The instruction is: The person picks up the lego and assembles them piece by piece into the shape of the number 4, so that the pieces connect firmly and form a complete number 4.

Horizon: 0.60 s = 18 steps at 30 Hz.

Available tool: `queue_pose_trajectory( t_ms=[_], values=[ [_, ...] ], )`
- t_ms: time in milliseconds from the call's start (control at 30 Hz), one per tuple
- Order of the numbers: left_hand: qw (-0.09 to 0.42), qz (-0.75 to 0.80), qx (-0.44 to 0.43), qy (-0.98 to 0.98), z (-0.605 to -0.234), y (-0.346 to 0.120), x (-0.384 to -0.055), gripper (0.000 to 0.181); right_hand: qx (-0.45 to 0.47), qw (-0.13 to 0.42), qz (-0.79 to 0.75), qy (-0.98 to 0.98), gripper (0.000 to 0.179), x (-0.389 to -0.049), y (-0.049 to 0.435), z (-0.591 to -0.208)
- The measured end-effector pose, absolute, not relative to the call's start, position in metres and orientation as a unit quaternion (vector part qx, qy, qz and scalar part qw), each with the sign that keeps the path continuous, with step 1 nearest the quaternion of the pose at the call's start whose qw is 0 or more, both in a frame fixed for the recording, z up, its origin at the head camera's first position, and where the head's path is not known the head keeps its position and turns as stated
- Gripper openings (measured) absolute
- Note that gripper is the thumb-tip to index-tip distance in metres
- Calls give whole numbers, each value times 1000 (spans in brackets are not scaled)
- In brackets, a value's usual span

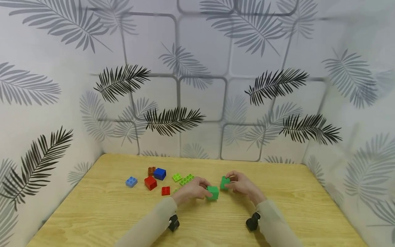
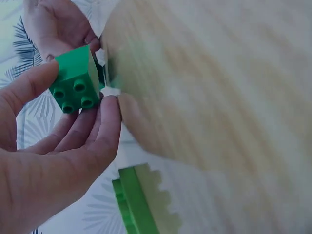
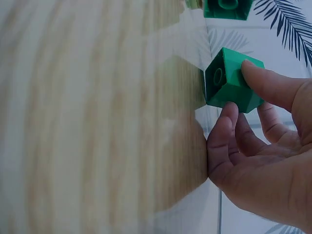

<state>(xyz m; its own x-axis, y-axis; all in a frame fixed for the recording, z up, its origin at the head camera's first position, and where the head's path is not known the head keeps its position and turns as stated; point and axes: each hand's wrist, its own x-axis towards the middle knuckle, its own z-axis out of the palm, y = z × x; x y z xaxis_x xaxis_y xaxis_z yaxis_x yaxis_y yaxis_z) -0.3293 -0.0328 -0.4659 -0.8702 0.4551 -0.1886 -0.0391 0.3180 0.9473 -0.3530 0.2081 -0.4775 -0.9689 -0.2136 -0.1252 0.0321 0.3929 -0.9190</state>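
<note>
My left hand [image 1: 194, 189] pinches a dark green toy building brick [image 1: 213, 193] between thumb and fingers. In the left wrist view that brick [image 2: 73, 70] lies tipped, its four-stud face toward the camera. My right hand [image 1: 242, 184] grips a second dark green brick [image 1: 224, 183], a little farther back and to the right. The right wrist view has this brick [image 3: 239, 83] with its hollow underside turned left, the thumb on one face and fingertips beneath. A narrow gap separates the two bricks in the head view.
Left of my hands on the wooden table [image 1: 213, 226] lie lime green bricks [image 1: 187, 179], a flat red brick [image 1: 165, 190], a taller red brick [image 1: 150, 183], a dark blue brick [image 1: 159, 174], a light blue brick [image 1: 131, 181] and a brown brick [image 1: 151, 171]. A leaf-patterned wall [image 1: 203, 99] stands behind.
</note>
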Motion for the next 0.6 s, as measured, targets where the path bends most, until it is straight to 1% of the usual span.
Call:
queue_pose_trajectory(
  t_ms=[233,600],
  values=[
    [190,599,105,770,-464,-39,-335,33,-77,104,-509,851,45,-349,200,-477],
    [147,618,121,763,-465,-44,-340,33,-102,108,-484,862,40,-344,188,-472]
  ],
)
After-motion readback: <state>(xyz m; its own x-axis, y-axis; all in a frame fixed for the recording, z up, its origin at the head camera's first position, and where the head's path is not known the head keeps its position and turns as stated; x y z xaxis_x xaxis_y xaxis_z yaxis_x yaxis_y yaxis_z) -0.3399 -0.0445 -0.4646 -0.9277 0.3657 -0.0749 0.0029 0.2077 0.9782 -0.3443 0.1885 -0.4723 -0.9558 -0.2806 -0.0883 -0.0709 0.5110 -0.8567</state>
